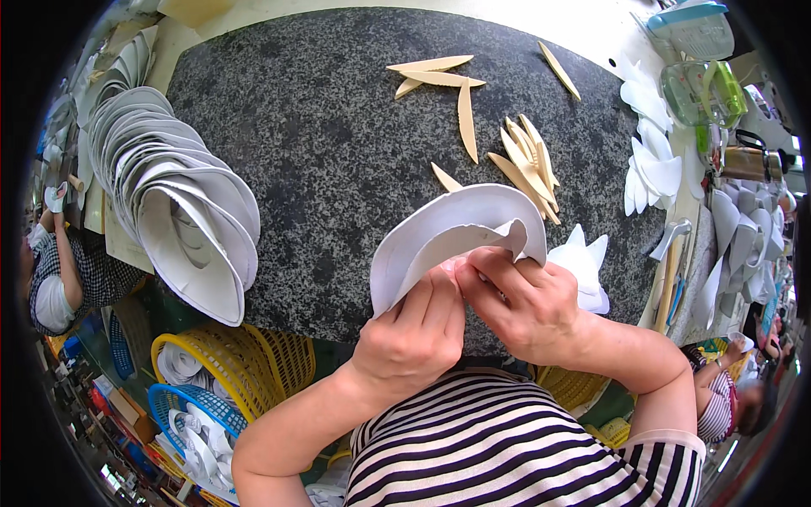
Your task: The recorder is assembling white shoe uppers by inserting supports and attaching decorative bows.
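Close to my body, at the slab's front edge, both hands hold a white curved piece that looks like a shoe upper. My left hand is closed on its near left edge. With bent fingers, my right hand pinches the inner edge at the right. The fingertips of both hands nearly meet at the middle; what they press there is partly hidden. Just beyond the upper lie several beige crescent-shaped strips. Beside my right wrist is a small pile of white pointed pieces.
A long stack of white uppers leans along the left of the dark speckled slab. White cut pieces and a hammer lie at the right. Below left stand a yellow basket and a blue basket.
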Demonstrator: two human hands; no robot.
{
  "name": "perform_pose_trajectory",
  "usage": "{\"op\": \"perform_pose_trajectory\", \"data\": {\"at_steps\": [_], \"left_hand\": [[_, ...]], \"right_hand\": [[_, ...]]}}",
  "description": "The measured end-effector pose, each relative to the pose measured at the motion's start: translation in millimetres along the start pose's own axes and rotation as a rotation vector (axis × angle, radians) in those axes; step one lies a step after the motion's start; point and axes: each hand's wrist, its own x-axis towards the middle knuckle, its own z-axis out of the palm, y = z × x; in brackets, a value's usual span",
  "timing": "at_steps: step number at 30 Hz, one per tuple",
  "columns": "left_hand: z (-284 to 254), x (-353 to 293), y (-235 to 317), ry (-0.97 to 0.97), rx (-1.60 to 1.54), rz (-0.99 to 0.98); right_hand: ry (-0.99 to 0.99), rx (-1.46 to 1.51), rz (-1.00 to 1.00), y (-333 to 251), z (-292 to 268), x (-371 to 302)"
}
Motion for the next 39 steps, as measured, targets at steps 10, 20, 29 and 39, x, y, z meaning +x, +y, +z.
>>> {"op": "perform_pose_trajectory", "data": {"at_steps": [10,20,29,39], "left_hand": [[-5,17,-13,0.011,-0.100,-0.110],[-12,26,-35,-0.081,-0.330,-0.189],[-18,24,-27,-0.100,-0.370,-0.190],[-19,33,-32,-0.126,-0.404,-0.226]], "right_hand": [[0.173,0.186,-0.011,11,16,-12],[0.122,0.100,-0.130,-24,-6,-25],[-0.132,-0.011,-0.018,-28,-8,-13],[-0.156,0.094,0.022,-23,-4,-3]]}}
